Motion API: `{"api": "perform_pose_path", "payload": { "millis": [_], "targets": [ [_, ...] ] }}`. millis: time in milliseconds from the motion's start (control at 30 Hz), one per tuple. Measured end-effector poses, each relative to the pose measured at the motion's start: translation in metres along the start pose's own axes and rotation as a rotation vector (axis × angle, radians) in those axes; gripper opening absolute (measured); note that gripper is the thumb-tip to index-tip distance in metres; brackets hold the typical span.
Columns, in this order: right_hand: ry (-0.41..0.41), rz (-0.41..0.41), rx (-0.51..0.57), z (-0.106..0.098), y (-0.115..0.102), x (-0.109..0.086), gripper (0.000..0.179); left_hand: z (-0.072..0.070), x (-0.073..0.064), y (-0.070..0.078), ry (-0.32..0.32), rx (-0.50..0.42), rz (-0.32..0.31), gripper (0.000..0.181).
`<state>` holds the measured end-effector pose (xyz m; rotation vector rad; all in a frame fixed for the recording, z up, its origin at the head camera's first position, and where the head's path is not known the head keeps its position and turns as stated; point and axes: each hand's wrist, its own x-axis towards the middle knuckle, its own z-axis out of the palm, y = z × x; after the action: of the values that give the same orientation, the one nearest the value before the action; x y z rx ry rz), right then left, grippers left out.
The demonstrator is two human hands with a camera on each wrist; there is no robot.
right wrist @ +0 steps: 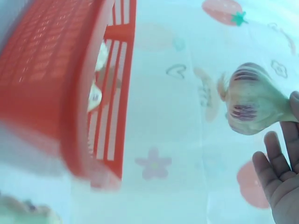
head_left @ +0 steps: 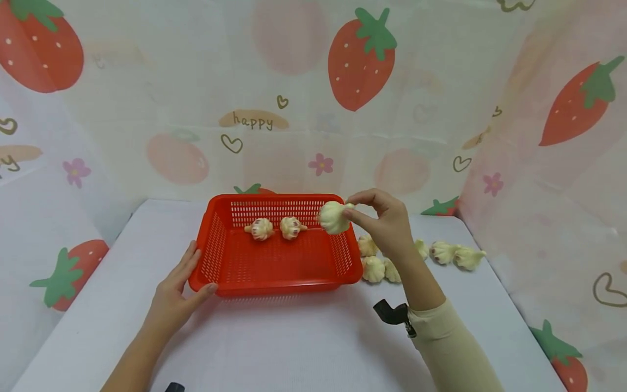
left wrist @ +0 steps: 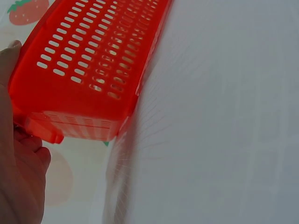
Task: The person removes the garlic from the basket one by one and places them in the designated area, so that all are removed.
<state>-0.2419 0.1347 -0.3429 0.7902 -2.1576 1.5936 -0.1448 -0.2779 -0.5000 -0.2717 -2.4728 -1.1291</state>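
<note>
A red plastic basket [head_left: 274, 267] stands on the table with two garlic bulbs [head_left: 260, 229] inside, near its back wall. My left hand [head_left: 171, 299] holds the basket's near left corner, thumb at the front and fingers along the left side; in the left wrist view its fingers [left wrist: 35, 149] curl under the rim. Above the basket's right end, my right hand [head_left: 384, 223] pinches a garlic bulb [head_left: 334, 218] by its stem, between thumb and fingers. The right wrist view shows purple streaks on that held garlic bulb [right wrist: 252, 100], clear of the basket's rim.
Several more garlic bulbs [head_left: 373, 269] lie on the white table [head_left: 303, 343] right of the basket, some partly behind my right forearm. Farther right rests another garlic bulb [head_left: 468, 258]. Strawberry-printed cloth [head_left: 303, 136] hangs behind and at both sides.
</note>
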Motion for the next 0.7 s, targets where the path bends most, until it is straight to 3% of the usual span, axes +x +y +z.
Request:
{"api": "perform_pose_path", "payload": {
  "millis": [367, 700],
  "targets": [
    [0.111, 0.005, -0.034, -0.048, 0.008, -0.037, 0.021, 0.000, -0.001, 0.000, 0.001, -0.006, -0.007, 0.087],
    [0.177, 0.043, -0.094, -0.072, 0.032, -0.071, 0.023, 0.000, -0.001, 0.000, 0.005, -0.007, -0.003, 0.088]
  ]
}}
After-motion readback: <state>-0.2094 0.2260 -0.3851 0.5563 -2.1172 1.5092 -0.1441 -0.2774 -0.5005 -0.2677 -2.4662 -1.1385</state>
